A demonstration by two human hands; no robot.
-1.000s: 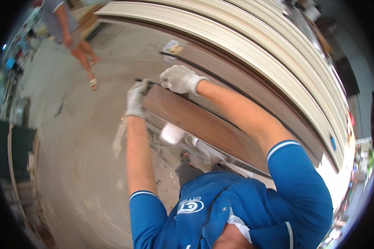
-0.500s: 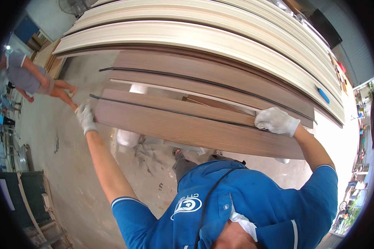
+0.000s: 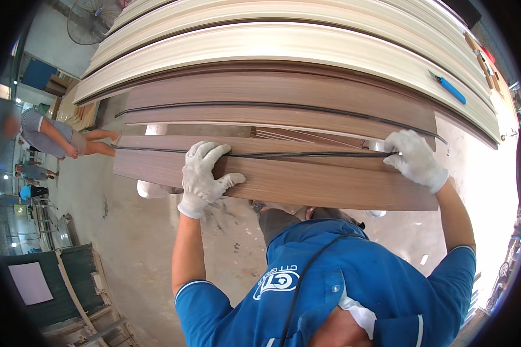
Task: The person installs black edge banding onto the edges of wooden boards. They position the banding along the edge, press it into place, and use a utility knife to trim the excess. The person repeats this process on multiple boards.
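Observation:
A long brown wood-grain board (image 3: 307, 179) lies across in front of me, with a thin black flexible strip (image 3: 307, 154) running along its upper part. My gloved left hand (image 3: 204, 173) rests on the board left of its middle, thumb apart and fingers spread, the fingertips at the strip. Near the right end, my gloved right hand (image 3: 415, 159) pinches the strip between thumb and fingers. Just beyond, across a narrow gap, is a second brown board (image 3: 260, 92) with another black strip (image 3: 295, 106) lying along it.
Long cream mouldings (image 3: 260, 43) are laid side by side farther back. A blue-handled cutter (image 3: 450, 91) lies on them at the right. White wrapped supports (image 3: 153, 189) show under the boards. At left a person (image 3: 55, 130) stands near a floor fan (image 3: 92, 22).
My left hand has moved right, from the board's left end to a place left of its middle. My right hand has shifted slightly right and up along the strip.

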